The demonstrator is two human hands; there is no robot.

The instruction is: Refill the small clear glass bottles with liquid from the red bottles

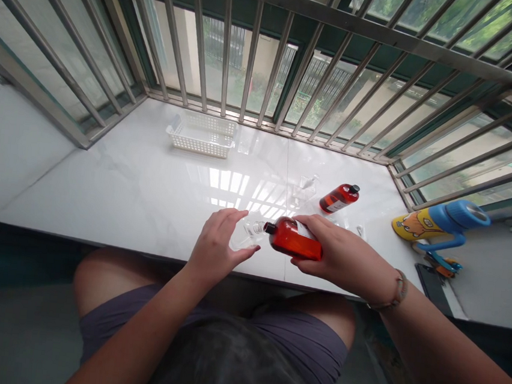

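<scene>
A small clear bottle with a threaded neck sits between the thumb and fingers of my left hand, near the counter's front edge. My right hand is wrapped round a red-amber bottle with a white label. That bottle is tipped on its side, uncapped, its black neck pointing left at the clear bottle's mouth. The two mouths are very close; whether they touch, I cannot tell. Behind my right hand stands a second red-amber bottle with a black cap. Any liquid stream between the bottles is too small to make out.
A white perforated basket stands at the back left of the white counter. Clear plastic pieces lie right of centre. A blue and yellow flask and a dark phone-like slab are at the right. Metal bars line the window behind.
</scene>
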